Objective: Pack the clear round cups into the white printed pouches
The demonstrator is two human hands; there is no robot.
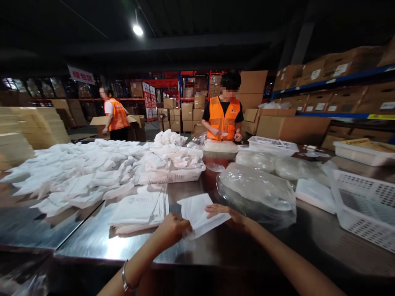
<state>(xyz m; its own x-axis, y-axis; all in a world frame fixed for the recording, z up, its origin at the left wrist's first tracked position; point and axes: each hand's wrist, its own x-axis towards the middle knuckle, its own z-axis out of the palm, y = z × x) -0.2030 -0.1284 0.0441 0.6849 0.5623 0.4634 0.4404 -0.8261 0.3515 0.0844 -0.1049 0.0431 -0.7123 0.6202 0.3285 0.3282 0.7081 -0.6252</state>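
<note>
A flat white bag (197, 211) lies between my two hands at the front of the metal table. My left hand (175, 227) is closed on its lower left corner, the fingertips slightly blurred. Across its right side reaches my right hand (230, 214), fingers stretched out and touching the bag; the thumb is hard to make out. Just left of the bag is a neat stack of white bags (138, 207) with dark print on top. To the right sits a big clear plastic bag (256, 189) of translucent items that I cannot name.
A wide heap of white bags (83, 166) covers the left side, partly filling a white basket (185, 176). Another white basket (364, 205) stands at right beside a white stack (314, 195). Across the table, a person in an orange vest (224, 119) handles a small pale item.
</note>
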